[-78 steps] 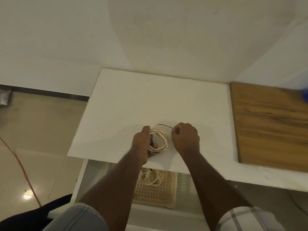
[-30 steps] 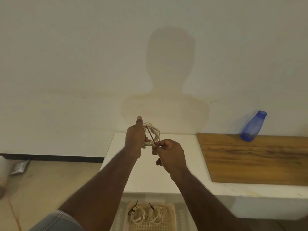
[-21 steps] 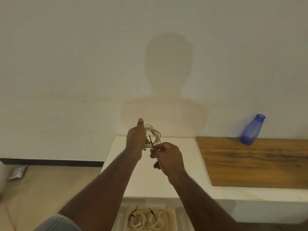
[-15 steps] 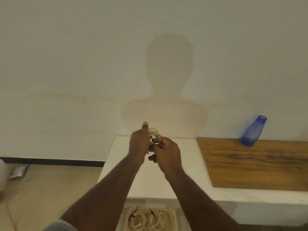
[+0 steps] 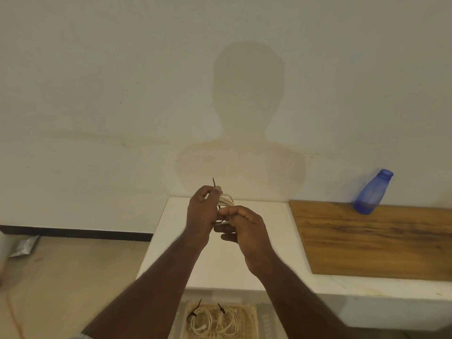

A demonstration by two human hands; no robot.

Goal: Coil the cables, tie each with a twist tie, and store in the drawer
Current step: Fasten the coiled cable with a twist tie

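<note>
The left hand [image 5: 200,211] held a coiled white cable [image 5: 227,201] and one end of a black twist tie [image 5: 214,184]. The right hand [image 5: 244,226] pinched the other end above the white table [image 5: 171,241].

Blue plastic bottle [image 5: 371,192] stood uncapped at the far edge of a wooden board [image 5: 376,241], near the wall [image 5: 122,94]. Board lay on the white counter [image 5: 220,270]. Silver foil packet [image 5: 24,245] lay on the floor [image 5: 73,277] at left, by the dark baseboard [image 5: 73,233].

White coiled cable [image 5: 226,200] held aloft, dark twist tie [image 5: 214,184] upright
</note>
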